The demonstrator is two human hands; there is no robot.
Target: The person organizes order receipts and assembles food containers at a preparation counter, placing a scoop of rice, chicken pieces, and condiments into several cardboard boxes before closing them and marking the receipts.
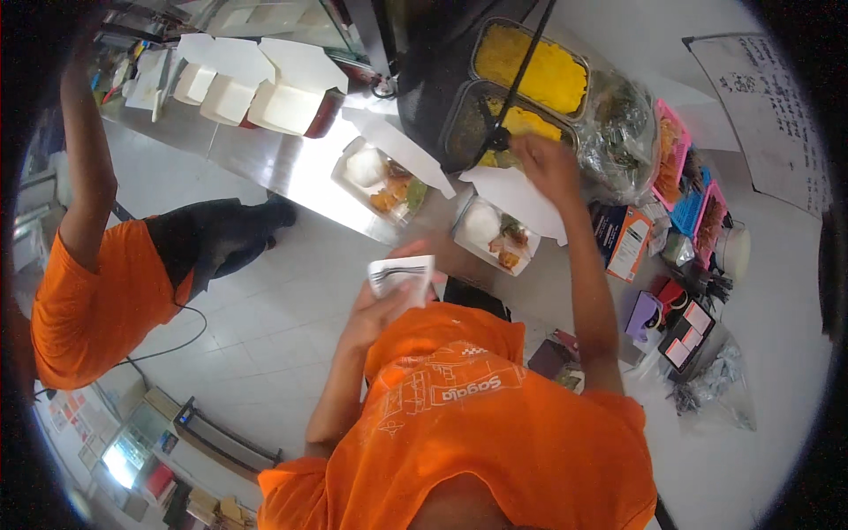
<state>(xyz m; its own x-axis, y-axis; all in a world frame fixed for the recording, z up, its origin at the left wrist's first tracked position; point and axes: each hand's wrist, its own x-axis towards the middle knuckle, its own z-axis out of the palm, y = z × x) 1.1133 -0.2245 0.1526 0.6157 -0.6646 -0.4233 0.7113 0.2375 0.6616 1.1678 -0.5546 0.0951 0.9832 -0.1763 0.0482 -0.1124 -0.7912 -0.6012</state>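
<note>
Between left fingers (391,303), white packet (408,268), right fingers (528,152) near black rod (524,75)

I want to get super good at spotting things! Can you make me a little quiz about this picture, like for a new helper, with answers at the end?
1. Which hand holds the flat, white, paper-like packet with dark lines?
2. How many open white cardboard boxes contain a rounded white mound?
3. True or false: in the picture, the right hand appears next to a rectangular metal tray with bright yellow food.

Key:
1. The left hand.
2. Two.
3. True.
</note>
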